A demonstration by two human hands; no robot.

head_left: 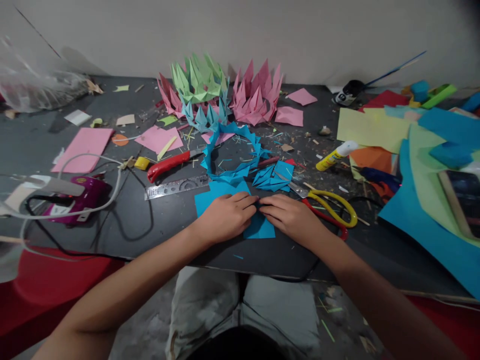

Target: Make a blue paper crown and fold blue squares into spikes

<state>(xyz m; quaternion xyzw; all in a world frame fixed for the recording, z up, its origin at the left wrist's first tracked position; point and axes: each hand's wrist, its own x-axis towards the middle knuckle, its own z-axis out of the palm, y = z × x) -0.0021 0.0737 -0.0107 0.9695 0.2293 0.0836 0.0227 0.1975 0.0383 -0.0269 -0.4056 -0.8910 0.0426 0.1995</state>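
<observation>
Just back from the table edge [210, 260], hands [228, 216] [292, 218] bunched on blue paper [261, 229], grip unclear

Far L: purple box [80, 200] w/ white plug [62, 186], white cable [77, 215] looping on the dark table [157, 240], nr a pink sheet [84, 148]. Orange disc [119, 140] btwn that sheet & another pink pc [157, 137]. Clear plastic bag [48, 92] back L, nr grey wall [300, 35]. Back R: small black pot [348, 93], thin brush [395, 67] slanting up from it. Phone [465, 197] at R edge, on lt green sheet [427, 170]. Red chair [48, 280] lower L.
</observation>
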